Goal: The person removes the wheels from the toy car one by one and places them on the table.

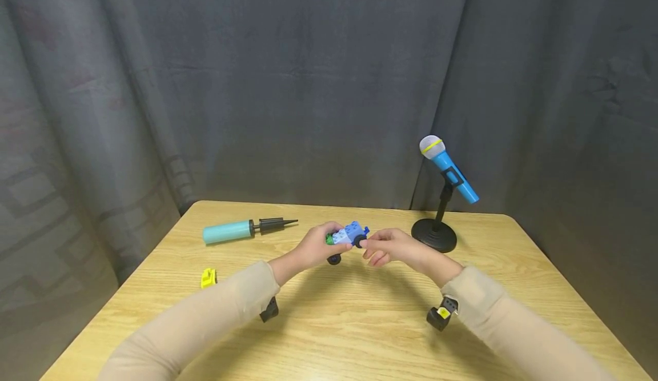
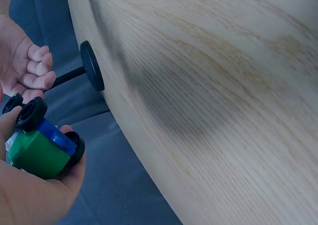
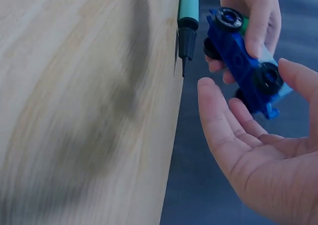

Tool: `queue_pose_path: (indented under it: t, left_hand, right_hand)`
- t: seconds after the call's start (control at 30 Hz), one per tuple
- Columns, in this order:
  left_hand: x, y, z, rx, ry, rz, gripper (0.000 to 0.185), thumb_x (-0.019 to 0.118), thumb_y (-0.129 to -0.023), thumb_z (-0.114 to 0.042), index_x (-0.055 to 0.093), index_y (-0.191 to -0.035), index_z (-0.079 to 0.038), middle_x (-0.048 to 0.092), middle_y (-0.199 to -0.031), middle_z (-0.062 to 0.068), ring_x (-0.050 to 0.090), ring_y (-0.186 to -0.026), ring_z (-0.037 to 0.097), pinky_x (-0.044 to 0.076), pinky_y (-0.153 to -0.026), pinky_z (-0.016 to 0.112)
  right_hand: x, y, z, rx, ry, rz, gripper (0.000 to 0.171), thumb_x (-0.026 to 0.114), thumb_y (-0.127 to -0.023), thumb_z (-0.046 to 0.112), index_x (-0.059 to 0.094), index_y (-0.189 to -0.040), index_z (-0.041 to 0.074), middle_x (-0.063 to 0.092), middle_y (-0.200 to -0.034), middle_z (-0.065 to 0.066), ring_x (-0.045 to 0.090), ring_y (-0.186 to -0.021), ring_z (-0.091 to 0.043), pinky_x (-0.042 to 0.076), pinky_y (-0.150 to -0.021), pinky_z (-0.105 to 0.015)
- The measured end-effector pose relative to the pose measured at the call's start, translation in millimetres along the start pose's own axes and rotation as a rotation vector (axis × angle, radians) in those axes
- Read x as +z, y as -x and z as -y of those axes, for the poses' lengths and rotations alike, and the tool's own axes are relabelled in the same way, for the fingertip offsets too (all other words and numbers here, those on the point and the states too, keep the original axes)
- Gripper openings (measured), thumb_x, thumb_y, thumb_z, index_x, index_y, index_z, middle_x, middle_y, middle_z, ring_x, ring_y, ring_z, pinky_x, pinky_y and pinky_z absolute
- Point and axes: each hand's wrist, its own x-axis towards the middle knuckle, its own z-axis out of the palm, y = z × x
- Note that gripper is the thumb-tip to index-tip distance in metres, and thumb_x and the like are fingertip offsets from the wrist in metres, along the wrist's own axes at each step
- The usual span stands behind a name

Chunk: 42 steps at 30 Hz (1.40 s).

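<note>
Head view shows your left hand (image 1: 313,248) gripping a blue brick toy car (image 1: 349,235) above the tabletop (image 1: 360,324), fingers curled round its green end. Your right hand (image 1: 393,248) is relaxed and spread; right wrist view places its thumb at a black wheel (image 3: 267,77). Judged step: the car is being handled between both hands. Any next move calls for a steady left-hand hold.
</note>
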Motion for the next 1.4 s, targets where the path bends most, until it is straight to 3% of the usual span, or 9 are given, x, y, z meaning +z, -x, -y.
queue_pose_path:
  t: [0.2, 0.6, 0.83, 1.0, 1.2, 1.4]
  left_hand:
    - [0.4, -0.4, 1.0, 0.012, 0.01, 0.011, 0.04, 0.067, -0.092, -0.029, 0.057, -0.123, -0.005, 0.062, -0.104, 0.008, 0.054, -0.082, 0.015, 0.046, -0.068, 0.026]
    - [2.0, -1.5, 6.1, 0.008, 0.041, -0.002, 0.038, 0.067, -0.092, -0.032, 0.058, -0.118, -0.007, 0.062, -0.1, 0.008, 0.054, -0.081, 0.015, 0.047, -0.067, 0.027]
    - [0.8, 0.4, 5.5, 0.027, 0.044, -0.007, 0.033, 0.065, -0.094, -0.031, 0.058, -0.115, -0.006, 0.062, -0.1, 0.009, 0.054, -0.081, 0.015, 0.047, -0.068, 0.026]
    - [0.5, 0.1, 5.6, 0.028, 0.052, 0.008, 0.034, 0.064, -0.095, -0.031, 0.057, -0.116, -0.006, 0.062, -0.1, 0.009, 0.055, -0.081, 0.014, 0.047, -0.068, 0.026]
    - [-0.7, 1.7, 3.2, 0.03, 0.031, 0.016, 0.035, 0.062, -0.096, -0.032, 0.057, -0.12, -0.006, 0.062, -0.102, 0.009, 0.056, -0.082, 0.014, 0.048, -0.068, 0.026]
    - [-3.5, 5.8, -1.8, 0.025, -0.028, -0.01, 0.038, 0.061, -0.096, -0.031, 0.056, -0.124, -0.006, 0.063, -0.103, 0.01, 0.055, -0.081, 0.015, 0.047, -0.067, 0.026]
  right_hand:
    - [5.5, -0.6, -4.0, -0.076, -0.03, 0.062, 0.041, 0.06, -0.096, 0.028, 0.055, -0.112, -0.009, 0.07, -0.098, -0.016, 0.069, -0.09, -0.032, 0.057, -0.083, -0.038]
    - [11.5, -4.9, -3.6, -0.118, -0.104, -0.005, 0.038, 0.059, -0.097, 0.026, 0.056, -0.107, -0.01, 0.07, -0.095, -0.018, 0.069, -0.083, -0.024, 0.056, -0.083, -0.043]
    - [19.4, -9.0, -3.0, -0.135, -0.088, -0.104, 0.037, 0.065, -0.094, 0.027, 0.059, -0.1, -0.01, 0.071, -0.087, -0.017, 0.069, -0.072, -0.018, 0.056, -0.081, -0.047]
    - [26.0, -10.2, -1.3, -0.165, -0.066, -0.212, 0.032, 0.068, -0.092, 0.023, 0.064, -0.09, -0.008, 0.071, -0.076, -0.014, 0.068, -0.066, -0.022, 0.059, -0.07, -0.043]
    - [32.4, -3.6, 7.5, -0.247, -0.004, -0.303, 0.029, 0.069, -0.091, 0.016, 0.066, -0.083, -0.011, 0.07, -0.072, -0.021, 0.069, -0.061, -0.027, 0.059, -0.061, -0.039]
    - [38.8, -7.2, 2.7, -0.32, 0.077, -0.387, 0.025, 0.072, -0.089, 0.018, 0.071, -0.08, -0.006, 0.07, -0.066, -0.014, 0.068, -0.057, -0.021, 0.057, -0.057, -0.03]
